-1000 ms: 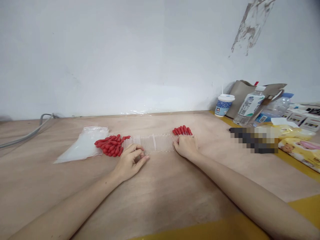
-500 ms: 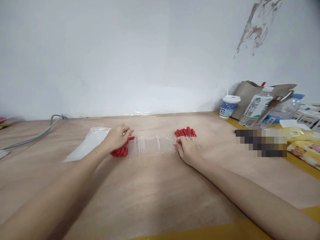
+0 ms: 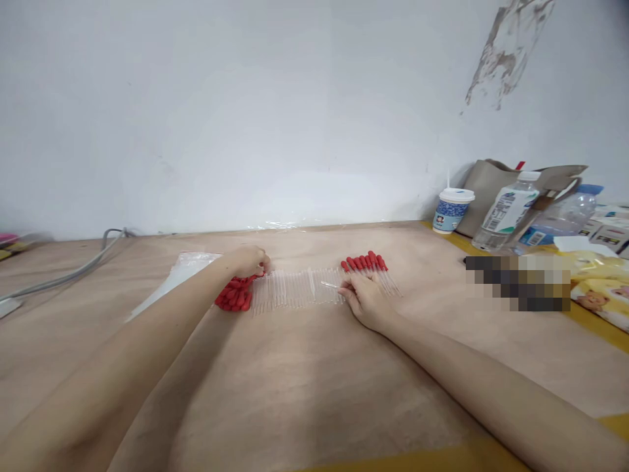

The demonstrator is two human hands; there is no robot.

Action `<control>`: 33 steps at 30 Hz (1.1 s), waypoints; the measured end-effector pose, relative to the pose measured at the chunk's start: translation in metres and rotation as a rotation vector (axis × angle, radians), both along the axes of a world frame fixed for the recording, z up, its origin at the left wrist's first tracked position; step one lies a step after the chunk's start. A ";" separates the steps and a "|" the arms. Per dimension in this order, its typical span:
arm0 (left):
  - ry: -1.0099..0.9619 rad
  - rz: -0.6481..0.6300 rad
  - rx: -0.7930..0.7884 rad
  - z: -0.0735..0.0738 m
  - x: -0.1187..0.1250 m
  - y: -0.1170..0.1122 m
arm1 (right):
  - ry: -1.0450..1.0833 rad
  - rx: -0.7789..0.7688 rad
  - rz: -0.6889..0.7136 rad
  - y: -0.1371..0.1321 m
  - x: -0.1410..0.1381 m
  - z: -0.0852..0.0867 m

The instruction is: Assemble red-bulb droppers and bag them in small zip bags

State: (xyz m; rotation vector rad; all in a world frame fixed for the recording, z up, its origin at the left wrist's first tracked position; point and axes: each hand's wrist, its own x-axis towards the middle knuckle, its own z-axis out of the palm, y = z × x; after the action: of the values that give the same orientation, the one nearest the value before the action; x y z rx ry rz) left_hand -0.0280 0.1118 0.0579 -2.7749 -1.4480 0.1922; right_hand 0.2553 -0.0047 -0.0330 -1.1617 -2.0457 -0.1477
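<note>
My right hand [image 3: 366,298] pinches a clear glass dropper tube [image 3: 329,284], which points left from the fingertips. Past the heap of loose red rubber bulbs [image 3: 233,295], my left hand [image 3: 253,261] is closed, with a bit of red at its fingertips that looks like a bulb, partly hidden by the fingers. Between the hands lies a row of bare clear tubes [image 3: 287,288], side by side on the table. Just behind my right hand, several droppers with red bulbs [image 3: 366,261] on their ends lie together in a row.
A clear plastic bag [image 3: 181,272] lies behind my left forearm. A grey cable [image 3: 73,270] runs along the left. At right stand a paper cup [image 3: 451,211], a bottle [image 3: 506,213], a grey bag [image 3: 476,196] and a yellow package [image 3: 599,295]. A wall rises behind the table.
My left hand has moved slightly right and its fingers have closed near the red bulbs. The tube in my right hand has swung a little lower and left, off the row.
</note>
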 end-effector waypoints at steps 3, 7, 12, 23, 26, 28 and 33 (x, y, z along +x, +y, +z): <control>-0.028 0.022 0.011 -0.002 0.000 0.000 | -0.008 -0.004 0.005 -0.001 -0.001 0.001; -0.093 0.063 0.067 0.001 -0.001 -0.006 | -0.006 -0.015 0.006 -0.002 -0.002 0.002; -0.510 -0.047 0.155 -0.003 0.006 -0.047 | 0.043 0.003 0.041 0.000 -0.002 0.001; -1.141 0.003 -0.090 -0.067 0.035 -0.128 | 0.085 -0.042 0.117 -0.009 -0.012 0.002; -1.191 0.082 -0.155 -0.076 0.038 -0.121 | 0.095 -0.049 0.121 -0.012 -0.015 0.004; -1.201 0.091 -0.114 -0.077 0.039 -0.120 | 0.075 -0.042 0.138 -0.015 -0.018 0.005; -1.126 0.069 -0.038 -0.075 0.039 -0.125 | 0.020 0.022 0.170 -0.021 -0.026 0.007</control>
State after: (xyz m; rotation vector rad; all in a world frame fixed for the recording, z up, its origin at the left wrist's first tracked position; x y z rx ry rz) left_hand 0.0115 -0.0128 -0.0172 -2.9115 -1.5958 -1.5666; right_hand 0.2292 -0.0258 -0.0262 -0.9674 -2.1086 -0.0740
